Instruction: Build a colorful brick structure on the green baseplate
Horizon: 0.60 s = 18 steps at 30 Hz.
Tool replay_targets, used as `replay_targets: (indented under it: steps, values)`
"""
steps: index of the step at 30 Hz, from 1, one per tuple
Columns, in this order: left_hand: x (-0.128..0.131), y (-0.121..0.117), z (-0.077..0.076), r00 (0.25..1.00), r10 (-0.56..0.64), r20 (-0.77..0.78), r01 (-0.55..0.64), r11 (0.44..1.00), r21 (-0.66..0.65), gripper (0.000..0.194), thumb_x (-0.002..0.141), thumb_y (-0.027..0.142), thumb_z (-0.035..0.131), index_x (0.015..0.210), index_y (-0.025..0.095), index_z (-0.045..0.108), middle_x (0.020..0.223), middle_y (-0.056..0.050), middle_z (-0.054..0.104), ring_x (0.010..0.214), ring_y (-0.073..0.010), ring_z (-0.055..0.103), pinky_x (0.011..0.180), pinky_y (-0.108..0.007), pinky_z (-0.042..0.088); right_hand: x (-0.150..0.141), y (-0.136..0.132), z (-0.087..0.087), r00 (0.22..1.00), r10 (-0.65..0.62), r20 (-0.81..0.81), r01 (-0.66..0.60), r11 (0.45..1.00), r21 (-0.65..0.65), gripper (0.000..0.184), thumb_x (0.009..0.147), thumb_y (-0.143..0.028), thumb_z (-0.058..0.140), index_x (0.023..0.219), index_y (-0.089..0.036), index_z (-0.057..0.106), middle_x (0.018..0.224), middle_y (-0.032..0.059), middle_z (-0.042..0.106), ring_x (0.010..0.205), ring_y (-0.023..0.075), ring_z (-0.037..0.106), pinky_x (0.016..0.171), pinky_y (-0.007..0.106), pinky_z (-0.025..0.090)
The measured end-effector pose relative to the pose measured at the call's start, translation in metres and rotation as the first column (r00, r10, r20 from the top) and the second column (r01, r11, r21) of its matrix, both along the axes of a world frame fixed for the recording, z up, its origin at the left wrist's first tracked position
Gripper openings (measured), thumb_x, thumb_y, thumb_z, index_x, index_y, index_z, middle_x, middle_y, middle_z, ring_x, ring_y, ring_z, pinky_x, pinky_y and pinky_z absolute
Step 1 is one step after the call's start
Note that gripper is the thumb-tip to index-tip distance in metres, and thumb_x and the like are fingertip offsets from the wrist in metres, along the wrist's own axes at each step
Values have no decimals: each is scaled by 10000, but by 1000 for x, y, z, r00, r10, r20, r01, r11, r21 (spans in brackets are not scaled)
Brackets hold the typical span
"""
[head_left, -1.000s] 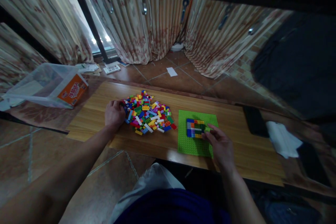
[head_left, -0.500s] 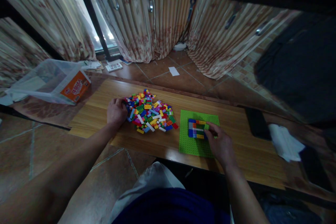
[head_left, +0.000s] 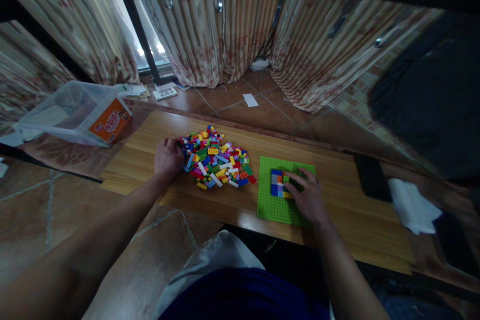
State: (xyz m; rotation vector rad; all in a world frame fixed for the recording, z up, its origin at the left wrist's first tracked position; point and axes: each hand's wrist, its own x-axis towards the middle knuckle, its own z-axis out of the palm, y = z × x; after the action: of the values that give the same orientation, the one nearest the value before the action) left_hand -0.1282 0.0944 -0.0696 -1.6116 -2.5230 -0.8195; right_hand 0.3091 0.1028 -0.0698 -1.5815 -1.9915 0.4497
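Note:
On the green baseplate (head_left: 266,205) stands a small, roughly rectangular build of toy bricks (head_left: 275,190), with blue, grey and orange pieces showing on its left side. My right hand (head_left: 308,195) reaches over the build's right part and covers much of it. Between its thumb and forefinger is a light green brick (head_left: 286,178), low over the build; whether it touches is hard to see. Left of the baseplate lies a heap of loose mixed-colour bricks (head_left: 221,162). My left hand (head_left: 168,156) rests against the heap's left edge, fingers curled, their tips hidden among dark pieces.
Everything lies on a long wooden board (head_left: 225,205). A clear plastic bin (head_left: 75,132) with an orange label stands at the far left. A dark phone-like slab (head_left: 371,178) and white tissues (head_left: 412,205) lie at the right. Curtains (head_left: 243,35) hang behind.
My right hand has moved left over the build with the light green brick, from its right edge inward. My left hand stays by the heap. The whole view has shifted slightly.

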Motion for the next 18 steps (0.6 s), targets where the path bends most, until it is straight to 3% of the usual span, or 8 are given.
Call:
replay_targets:
  steps: [18]
  values:
    - [0,0,-1,1000,-18,-7,18,1000,10,312,880,183,425,1082,173,662,1084,-139,623,1082,-288,568,972,-413,452,6,4,-1,998,34,46,-31,998,-58,405,867,-595,534,1151,-361,701,1420,76,492,1323,293,424,1069,581,326]
